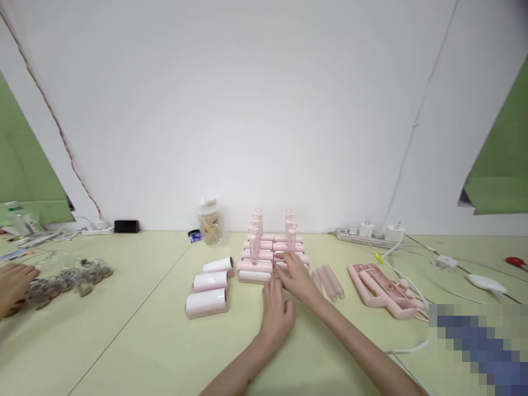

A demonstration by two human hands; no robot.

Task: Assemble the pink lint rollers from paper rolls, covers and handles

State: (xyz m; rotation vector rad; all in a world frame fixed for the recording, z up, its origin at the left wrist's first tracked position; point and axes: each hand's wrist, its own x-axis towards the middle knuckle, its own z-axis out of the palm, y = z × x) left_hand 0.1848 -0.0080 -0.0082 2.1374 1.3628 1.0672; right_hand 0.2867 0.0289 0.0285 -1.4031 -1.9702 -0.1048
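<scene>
Both hands are at the front of a double row of pink-and-white rollers (256, 276) that lie side by side on the table. My left hand (277, 311) rests near the front roller's right end, fingers stretched forward and thumb apart. Over the right-hand column, my right hand (296, 275) reaches leftward with its fingers spread and slightly bent. The fingertips of both hands are close together, and no held thing shows there. Pink handles with heart-shaped loops (291, 236) stand upright among the rollers. The right hand hides part of the right column.
Several white rolls in pink housings (206, 301) lie left, clear pink tubes (330, 281) right. Beyond are a pink moulded tray (385, 291), cables and a power strip (367, 237). A bagged jar (212, 223) stands by the wall. Another person's hand (16, 283) touches small glass pieces (78, 278).
</scene>
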